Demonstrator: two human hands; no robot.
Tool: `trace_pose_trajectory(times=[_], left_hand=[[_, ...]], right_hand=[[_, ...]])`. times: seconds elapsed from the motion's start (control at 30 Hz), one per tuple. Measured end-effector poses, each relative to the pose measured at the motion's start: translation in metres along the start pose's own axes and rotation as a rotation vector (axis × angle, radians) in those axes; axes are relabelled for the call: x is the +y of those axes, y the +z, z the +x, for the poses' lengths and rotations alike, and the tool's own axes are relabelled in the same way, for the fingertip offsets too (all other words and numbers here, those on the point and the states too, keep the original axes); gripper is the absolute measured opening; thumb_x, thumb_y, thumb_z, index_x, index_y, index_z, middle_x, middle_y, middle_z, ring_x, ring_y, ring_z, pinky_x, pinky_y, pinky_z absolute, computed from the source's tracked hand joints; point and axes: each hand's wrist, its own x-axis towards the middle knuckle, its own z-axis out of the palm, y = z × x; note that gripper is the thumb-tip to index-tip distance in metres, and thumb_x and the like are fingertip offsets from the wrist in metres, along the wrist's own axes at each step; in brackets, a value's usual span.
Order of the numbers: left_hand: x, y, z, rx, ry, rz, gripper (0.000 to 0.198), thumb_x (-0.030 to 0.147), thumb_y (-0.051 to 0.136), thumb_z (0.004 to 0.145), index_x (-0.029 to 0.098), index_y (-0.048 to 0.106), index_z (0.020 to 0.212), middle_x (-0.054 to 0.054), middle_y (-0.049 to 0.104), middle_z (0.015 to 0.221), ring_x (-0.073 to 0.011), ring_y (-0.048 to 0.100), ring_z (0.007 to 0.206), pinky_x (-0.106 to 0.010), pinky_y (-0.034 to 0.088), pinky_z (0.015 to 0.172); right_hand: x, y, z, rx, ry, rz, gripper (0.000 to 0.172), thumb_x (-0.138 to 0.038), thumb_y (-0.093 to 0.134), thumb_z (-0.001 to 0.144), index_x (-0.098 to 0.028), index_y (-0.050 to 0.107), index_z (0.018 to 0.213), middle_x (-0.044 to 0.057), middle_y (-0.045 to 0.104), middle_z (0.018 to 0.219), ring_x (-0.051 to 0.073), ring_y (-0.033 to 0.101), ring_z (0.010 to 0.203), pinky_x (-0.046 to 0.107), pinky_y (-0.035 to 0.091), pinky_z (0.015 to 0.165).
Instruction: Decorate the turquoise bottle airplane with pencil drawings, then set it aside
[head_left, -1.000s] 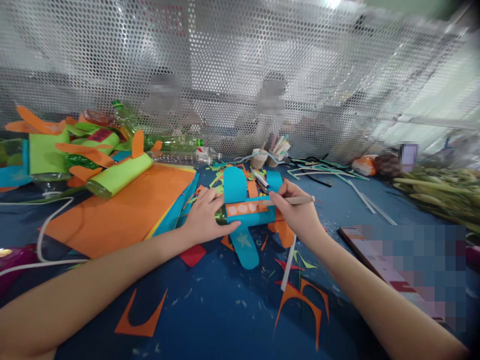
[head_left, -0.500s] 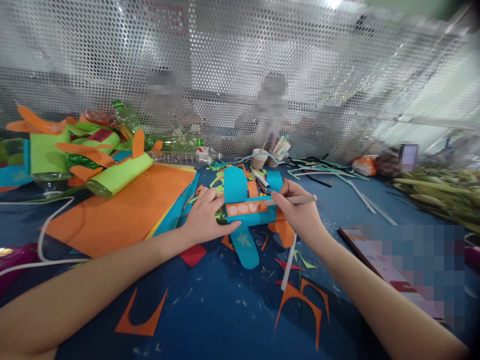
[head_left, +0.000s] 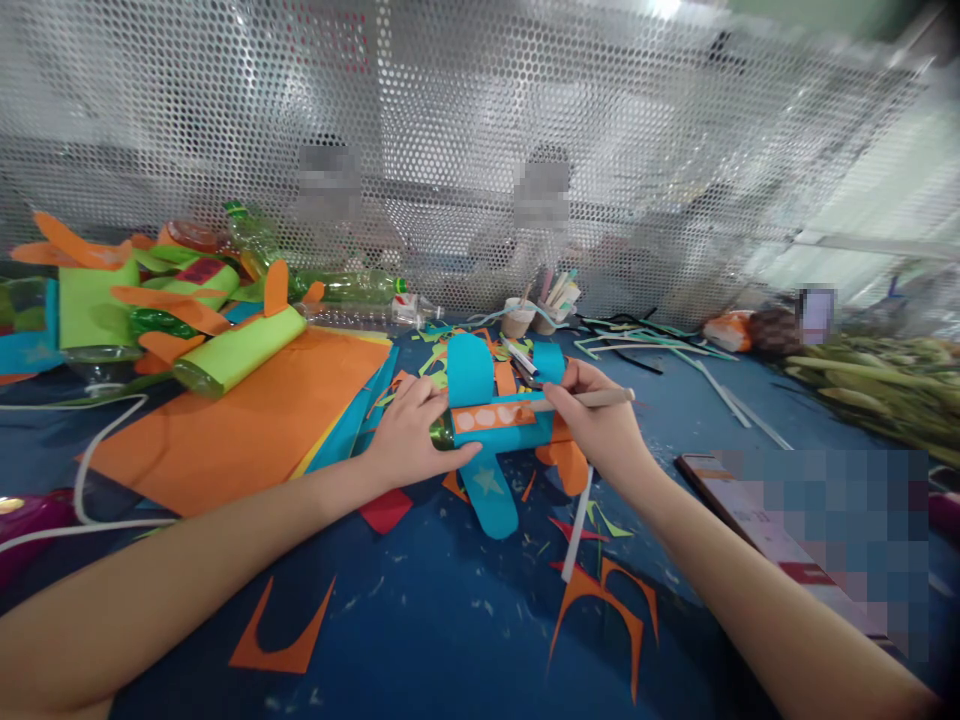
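Note:
A toy plane (head_left: 504, 437) made of a green plastic bottle wrapped in blue paper lies on the table in front of me. Blue paper wings stick out on both sides, the nearer one bearing a pale star, and an orange paper tail sits at its right end. Along its top runs an orange strip (head_left: 487, 416) with a row of pale painted round spots. My left hand (head_left: 411, 425) is closed round the bottle's neck end. Pinched in my right hand (head_left: 592, 410) is a paintbrush (head_left: 609, 397), its tip against the orange strip.
Left are stacked coloured paper sheets (head_left: 247, 420), finished paper-covered bottles (head_left: 240, 350) and a purple glue gun (head_left: 34, 535) with a white cord. Cups of markers (head_left: 517, 318) stand behind. Orange scraps (head_left: 289, 640) lie in front; a phone (head_left: 780, 540) is at right.
Almost nothing differs. The paintbrush in my right hand has shifted very slightly at the strip; my left hand and the plane stay in place.

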Motion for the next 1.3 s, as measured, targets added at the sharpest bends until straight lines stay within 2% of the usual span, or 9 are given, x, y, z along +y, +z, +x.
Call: trace_pose_trajectory(times=[0.47, 1.3], left_hand=[[-0.0001, 0.0011, -0.0001, 0.018, 0.007, -0.011, 0.043, 0.06, 0.059, 0.074, 0.018, 0.054, 0.079, -0.006, 0.046, 0.085, -0.0236, 0.045, 0.086, -0.044, 0.045, 0.084], [0.0006, -0.0005, 0.0004, -0.005, -0.004, -0.008, 0.043, 0.06, 0.06, 0.074, 0.018, 0.052, 0.078, -0.006, 0.046, 0.085, -0.0235, 0.045, 0.087, -0.043, 0.046, 0.082]], right_hand=[[0.0055, -0.0009, 0.0015, -0.036, 0.012, 0.022, 0.024, -0.026, 0.057, 0.075, -0.022, 0.039, 0.06, -0.006, 0.036, 0.053, 0.011, 0.031, 0.051, 0.026, 0.024, 0.048], [-0.0006, -0.0008, -0.0011, -0.018, 0.02, 0.012, 0.025, -0.026, 0.058, 0.075, -0.022, 0.039, 0.058, -0.006, 0.032, 0.051, 0.011, 0.029, 0.05, 0.026, 0.023, 0.048]])
